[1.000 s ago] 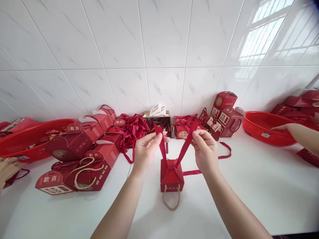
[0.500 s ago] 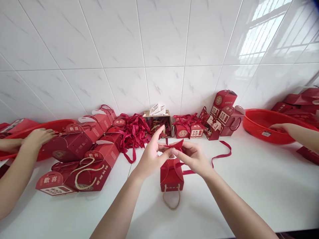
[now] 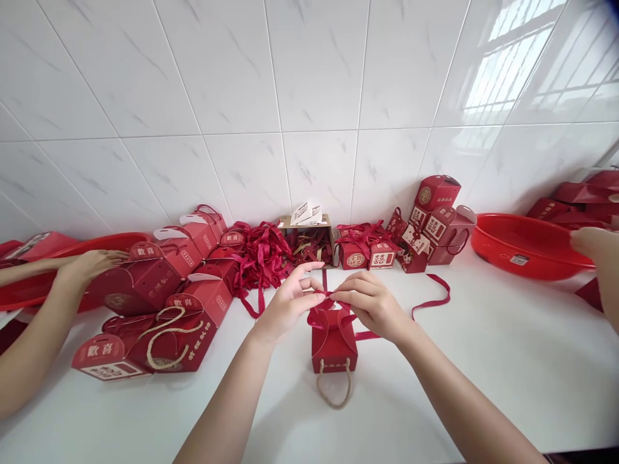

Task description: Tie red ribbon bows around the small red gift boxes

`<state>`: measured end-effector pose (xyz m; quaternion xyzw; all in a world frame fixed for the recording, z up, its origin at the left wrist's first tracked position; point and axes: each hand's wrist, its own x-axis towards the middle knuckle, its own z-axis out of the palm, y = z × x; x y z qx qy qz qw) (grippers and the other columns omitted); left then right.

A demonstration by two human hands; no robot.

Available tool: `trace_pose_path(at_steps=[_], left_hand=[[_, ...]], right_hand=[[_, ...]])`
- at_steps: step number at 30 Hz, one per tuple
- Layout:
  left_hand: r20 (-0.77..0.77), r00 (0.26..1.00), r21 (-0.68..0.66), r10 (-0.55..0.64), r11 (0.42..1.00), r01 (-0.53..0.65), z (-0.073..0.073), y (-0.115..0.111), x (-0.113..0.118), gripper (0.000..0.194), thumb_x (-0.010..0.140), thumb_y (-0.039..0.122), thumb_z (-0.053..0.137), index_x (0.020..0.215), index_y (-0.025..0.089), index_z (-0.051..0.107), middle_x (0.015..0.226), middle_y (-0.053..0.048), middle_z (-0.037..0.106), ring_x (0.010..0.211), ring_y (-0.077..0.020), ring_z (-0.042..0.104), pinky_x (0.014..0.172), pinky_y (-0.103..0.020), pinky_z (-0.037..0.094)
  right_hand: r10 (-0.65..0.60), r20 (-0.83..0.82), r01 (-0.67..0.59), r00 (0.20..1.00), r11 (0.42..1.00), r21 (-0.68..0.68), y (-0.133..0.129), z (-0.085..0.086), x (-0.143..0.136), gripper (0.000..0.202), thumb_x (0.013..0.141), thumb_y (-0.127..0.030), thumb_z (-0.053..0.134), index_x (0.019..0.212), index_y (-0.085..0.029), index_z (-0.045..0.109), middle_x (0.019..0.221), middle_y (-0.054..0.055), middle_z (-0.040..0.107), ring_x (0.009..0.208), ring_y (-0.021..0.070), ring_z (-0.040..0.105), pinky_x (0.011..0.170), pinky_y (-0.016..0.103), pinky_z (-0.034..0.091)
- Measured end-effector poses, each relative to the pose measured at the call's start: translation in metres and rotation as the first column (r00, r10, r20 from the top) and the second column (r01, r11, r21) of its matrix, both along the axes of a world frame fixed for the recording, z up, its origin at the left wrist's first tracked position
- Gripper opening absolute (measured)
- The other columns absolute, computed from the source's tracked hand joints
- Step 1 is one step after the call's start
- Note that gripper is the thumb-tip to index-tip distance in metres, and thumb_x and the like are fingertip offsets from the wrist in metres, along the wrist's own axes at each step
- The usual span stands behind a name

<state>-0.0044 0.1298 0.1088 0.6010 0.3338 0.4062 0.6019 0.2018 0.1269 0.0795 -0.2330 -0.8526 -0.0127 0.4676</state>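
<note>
A small red gift box [image 3: 333, 345] stands on the white table before me, its rope handle [image 3: 333, 405] lying toward me. Just above its far end, my left hand [image 3: 293, 299] pinches a red ribbon [image 3: 316, 317] between thumb and fingers. On the other side my right hand [image 3: 372, 303] is closed on the same ribbon, fingertips close to those of the left. Loops of ribbon show between the hands and over the box top. One ribbon tail [image 3: 367, 335] runs off to the right; the exact crossing under my fingers is hidden.
Red boxes [image 3: 188, 328] are stacked at the left, beside a heap of ribbons [image 3: 265, 258]. A cardboard box [image 3: 309, 241] and more gift boxes [image 3: 435, 219] line the wall. Other people's hands [image 3: 91, 264] are near the red basins [image 3: 527, 248] on both sides.
My fingers have drawn the ribbon into loops, and my hands have moved slightly apart. At the right, another person's hand has risen out of the basin.
</note>
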Motion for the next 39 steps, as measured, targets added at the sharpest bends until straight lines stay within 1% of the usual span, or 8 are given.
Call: trace_pose_path(at_steps=[6,12,22,27,30,34,37,39], left_hand=[[-0.134,0.988,0.258,0.081,0.965,-0.044,-0.005,-0.007,0.006,0.055,0.083,0.016,0.06,0.133,0.03,0.042,0.084,0.002,0.055,0.08,-0.0127,0.056,0.079,-0.028,0.047],[-0.322,0.86,0.696,0.396,0.715,-0.069,-0.023,-0.01,-0.009,0.055,0.085,0.006,0.047,0.134,0.031,0.045,0.094,0.0,0.066,0.095,-0.0159,0.061,0.097,-0.036,0.044],[-0.334,0.797,0.79,0.502,0.61,-0.053,-0.047,-0.016,-0.024,0.051,0.086,0.022,0.06,0.134,0.027,0.044,0.107,-0.006,0.065,0.102,-0.0205,0.061,0.092,-0.035,0.049],[-0.299,0.544,0.82,0.784,0.503,-0.275,-0.066,-0.015,-0.066,0.033,0.086,0.028,0.058,0.119,0.024,0.056,0.086,-0.003,0.064,0.081,-0.0186,0.062,0.083,-0.031,0.049],[-0.426,0.379,0.733,0.822,0.559,-0.388,-0.092,-0.015,-0.104,0.026,0.082,0.03,0.058,0.105,0.02,0.061,0.072,-0.001,0.06,0.072,-0.0201,0.061,0.076,-0.033,0.049],[-0.594,0.498,0.517,0.632,0.774,-0.366,-0.113,-0.019,-0.12,0.027,0.079,0.037,0.06,0.101,0.021,0.063,0.085,-0.004,0.065,0.088,-0.0248,0.063,0.084,-0.038,0.049],[-0.521,0.598,0.487,0.608,0.788,-0.377,-0.108,-0.019,-0.099,0.025,0.081,0.041,0.059,0.097,0.022,0.064,0.113,-0.009,0.061,0.116,-0.0288,0.051,0.103,-0.045,0.036],[-0.47,0.693,0.395,0.547,0.832,-0.39,-0.101,-0.015,-0.078,0.025,0.084,0.042,0.056,0.099,0.022,0.06,0.117,-0.009,0.058,0.119,-0.0271,0.049,0.106,-0.045,0.033]], right_hand=[[-0.082,-0.126,0.085,0.989,0.996,0.014,-0.002,-0.012,-0.003,0.029,0.091,-0.01,0.051,0.108,-0.025,0.068,0.102,0.008,0.069,0.091,0.0218,0.06,0.077,0.04,0.05],[-0.308,-0.442,0.158,0.842,0.926,-0.344,-0.017,-0.034,0.012,0.016,0.09,-0.019,0.057,0.094,-0.024,0.071,0.091,0.006,0.068,0.086,0.0214,0.065,0.076,0.036,0.053],[-0.396,-0.356,0.181,0.846,0.843,-0.507,-0.036,-0.058,0.031,0.011,0.09,-0.027,0.057,0.084,-0.022,0.064,0.083,0.006,0.066,0.078,0.0213,0.062,0.07,0.034,0.05],[-0.619,-0.268,0.348,0.738,0.69,-0.635,-0.046,-0.073,0.06,0.024,0.087,-0.042,0.056,0.075,-0.022,0.06,0.078,0.005,0.064,0.075,0.0228,0.06,0.068,0.035,0.049],[-0.758,-0.17,0.442,0.63,0.53,-0.723,-0.054,-0.095,0.088,0.031,0.083,-0.048,0.057,0.065,-0.022,0.058,0.069,0.005,0.062,0.067,0.0238,0.059,0.062,0.036,0.048],[-0.78,-0.027,0.456,0.626,0.393,-0.798,-0.055,-0.115,0.107,0.031,0.079,-0.051,0.06,0.088,-0.022,0.067,0.094,0.009,0.068,0.084,0.0278,0.064,0.072,0.041,0.052],[-0.783,-0.084,0.484,0.616,0.46,-0.744,-0.046,-0.11,0.095,0.047,0.081,-0.053,0.059,0.115,-0.022,0.058,0.119,0.014,0.059,0.106,0.0313,0.058,0.086,0.048,0.049],[-0.686,-0.119,0.398,0.718,0.545,-0.738,-0.038,-0.1,0.076,0.041,0.085,-0.053,0.054,0.111,-0.021,0.058,0.116,0.014,0.06,0.108,0.0307,0.057,0.091,0.05,0.045]])
